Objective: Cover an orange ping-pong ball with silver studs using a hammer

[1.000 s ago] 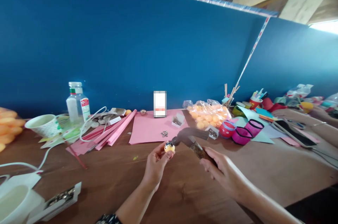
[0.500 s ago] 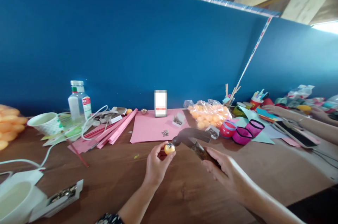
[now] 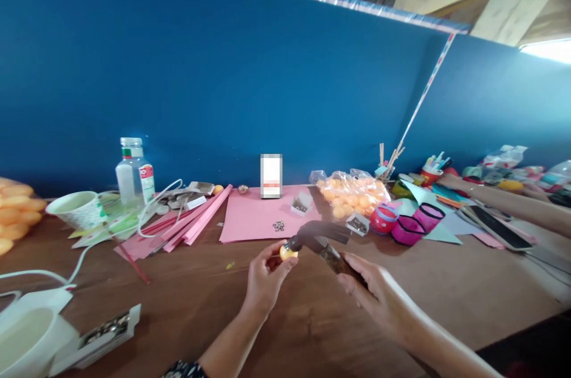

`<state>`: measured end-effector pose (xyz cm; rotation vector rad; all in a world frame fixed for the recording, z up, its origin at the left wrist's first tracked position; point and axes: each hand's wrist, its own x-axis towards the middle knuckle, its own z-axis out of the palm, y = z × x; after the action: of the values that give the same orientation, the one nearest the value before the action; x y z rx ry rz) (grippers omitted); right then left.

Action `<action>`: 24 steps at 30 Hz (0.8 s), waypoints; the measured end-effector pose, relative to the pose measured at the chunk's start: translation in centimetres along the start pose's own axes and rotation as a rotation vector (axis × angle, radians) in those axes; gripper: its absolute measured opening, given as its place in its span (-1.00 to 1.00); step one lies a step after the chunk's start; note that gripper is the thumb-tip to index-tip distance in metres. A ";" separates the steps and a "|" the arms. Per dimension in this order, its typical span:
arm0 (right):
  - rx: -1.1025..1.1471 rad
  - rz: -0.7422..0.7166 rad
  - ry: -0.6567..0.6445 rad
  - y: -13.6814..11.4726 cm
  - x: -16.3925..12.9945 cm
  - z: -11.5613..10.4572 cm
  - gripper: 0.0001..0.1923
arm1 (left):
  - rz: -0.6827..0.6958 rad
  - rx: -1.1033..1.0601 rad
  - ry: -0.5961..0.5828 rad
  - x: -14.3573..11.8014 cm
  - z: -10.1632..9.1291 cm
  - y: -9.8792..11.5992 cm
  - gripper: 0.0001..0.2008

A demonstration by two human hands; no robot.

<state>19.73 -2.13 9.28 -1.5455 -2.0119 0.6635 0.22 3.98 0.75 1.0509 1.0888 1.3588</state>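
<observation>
My left hand point(image 3: 264, 280) pinches a small orange ball point(image 3: 289, 254) between thumb and fingers above the brown table. Metal bits show on the ball's upper side, partly covered by the hammer. My right hand point(image 3: 368, 289) is wrapped round the handle of a claw hammer point(image 3: 319, 234), whose dark striking face is at the top of the ball. Behind the ball, a small heap of metal tacks point(image 3: 279, 226) lies on pink paper point(image 3: 245, 217). A little white box point(image 3: 302, 204) with more metal pieces stands on that paper.
A bag of orange balls point(image 3: 352, 192) and magenta mesh cups point(image 3: 409, 228) are at the back right. To the left are a glass bottle point(image 3: 134, 173), a paper cup point(image 3: 75, 210) and a box of metal pieces point(image 3: 107, 336). Another person's arm point(image 3: 504, 197) reaches in at right.
The hammer has moved slightly left, bringing its head from beside the ball onto its top. My left hand still holds the ball, and the other person's arm has shifted left.
</observation>
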 end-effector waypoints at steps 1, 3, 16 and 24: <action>0.000 0.006 -0.005 0.2 0.0 0.1 -0.78 | -0.009 -0.018 -0.008 0.0 0.0 0.0 -0.57; 0.013 0.014 -0.006 0.4 -0.1 0.1 -0.77 | -0.011 -0.045 -0.014 -0.1 0.1 0.0 -0.56; 0.092 0.044 -0.016 0.3 -0.2 -0.2 -0.79 | 0.041 -0.125 -0.070 -0.1 0.3 0.0 -0.53; 0.089 0.038 -0.001 0.1 -0.1 -0.9 -0.78 | 0.133 -0.024 -0.006 -0.2 0.3 -0.3 -0.59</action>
<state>20.46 -2.16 9.90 -1.5347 -1.9320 0.7583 0.60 3.82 0.54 1.1249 1.0104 1.4694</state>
